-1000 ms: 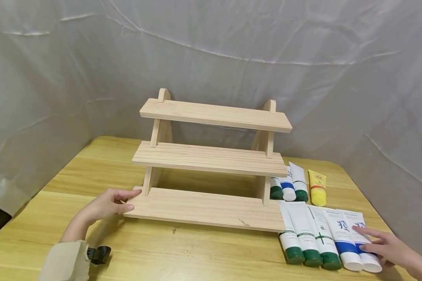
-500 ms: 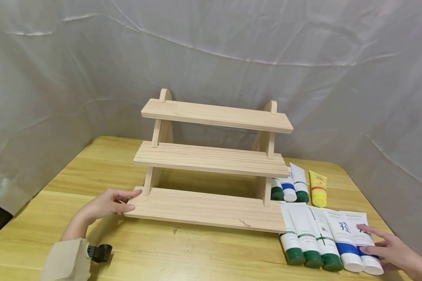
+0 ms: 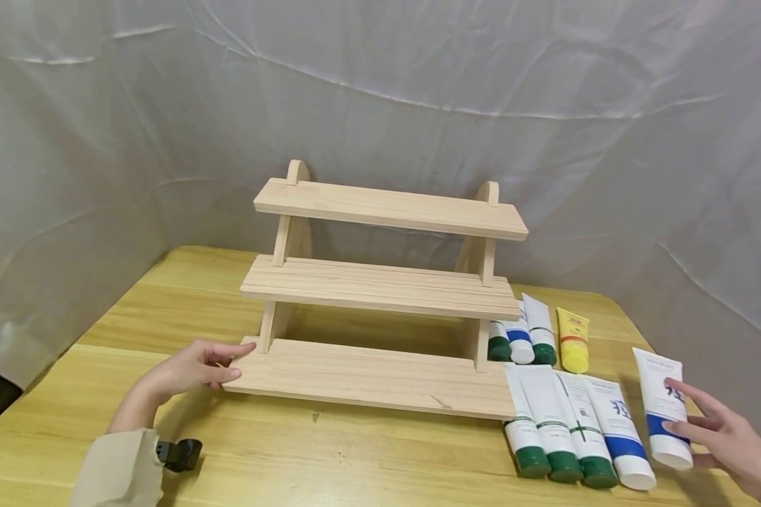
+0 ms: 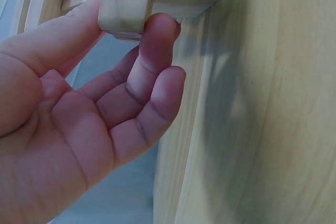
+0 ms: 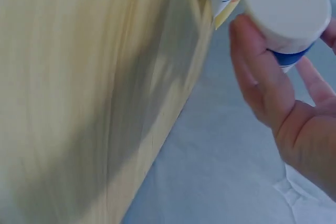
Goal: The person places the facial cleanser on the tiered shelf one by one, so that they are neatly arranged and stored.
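Note:
A three-tier wooden rack [image 3: 380,285] stands on the table. At the left end of its lowest board, my left hand [image 3: 196,366] grips the edge between thumb and fingers; in the left wrist view the hand [image 4: 100,98] pinches the board's end [image 4: 126,3]. Over the table's right side, my right hand [image 3: 723,433] holds a white tube with a blue band [image 3: 664,401], cap end toward me. The right wrist view shows the tube's white cap [image 5: 289,3] between the fingers of the right hand [image 5: 294,98].
Several white tubes lie side by side right of the rack, green-capped ones [image 3: 548,429] and a blue-banded one [image 3: 618,422]. Behind them are more tubes [image 3: 537,327] and a yellow tube [image 3: 573,339]. Grey cloth [image 3: 380,91] hangs behind the wooden table [image 3: 355,451].
My right hand has lifted the outermost blue-banded tube from the row and moved slightly right, opening a gap beside the others. The left hand stays at the rack.

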`<action>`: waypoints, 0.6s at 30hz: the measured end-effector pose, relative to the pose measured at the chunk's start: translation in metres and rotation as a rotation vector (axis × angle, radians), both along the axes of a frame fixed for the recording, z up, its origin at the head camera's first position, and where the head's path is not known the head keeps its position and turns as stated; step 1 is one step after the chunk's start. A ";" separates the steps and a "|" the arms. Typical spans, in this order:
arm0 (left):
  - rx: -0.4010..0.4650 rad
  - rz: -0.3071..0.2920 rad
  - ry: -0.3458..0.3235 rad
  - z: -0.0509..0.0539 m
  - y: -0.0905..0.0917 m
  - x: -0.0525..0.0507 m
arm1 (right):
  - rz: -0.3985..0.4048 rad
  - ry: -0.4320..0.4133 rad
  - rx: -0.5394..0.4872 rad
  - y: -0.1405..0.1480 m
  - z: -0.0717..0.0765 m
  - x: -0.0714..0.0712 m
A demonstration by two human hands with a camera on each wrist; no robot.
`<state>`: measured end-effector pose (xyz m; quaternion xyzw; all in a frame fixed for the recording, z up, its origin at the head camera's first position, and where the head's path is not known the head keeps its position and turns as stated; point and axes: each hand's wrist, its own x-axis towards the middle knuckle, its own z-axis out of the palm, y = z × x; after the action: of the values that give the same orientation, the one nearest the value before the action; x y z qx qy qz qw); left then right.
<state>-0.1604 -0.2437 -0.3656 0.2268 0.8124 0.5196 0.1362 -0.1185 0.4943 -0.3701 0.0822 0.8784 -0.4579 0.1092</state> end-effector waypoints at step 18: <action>0.007 0.001 -0.011 -0.002 -0.003 -0.002 | 0.111 0.417 -0.485 -0.031 -0.002 -0.022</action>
<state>-0.1628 -0.2462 -0.3675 0.2239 0.8100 0.5237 0.1395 -0.1400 0.4635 -0.3724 -0.0896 0.7503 -0.6542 -0.0320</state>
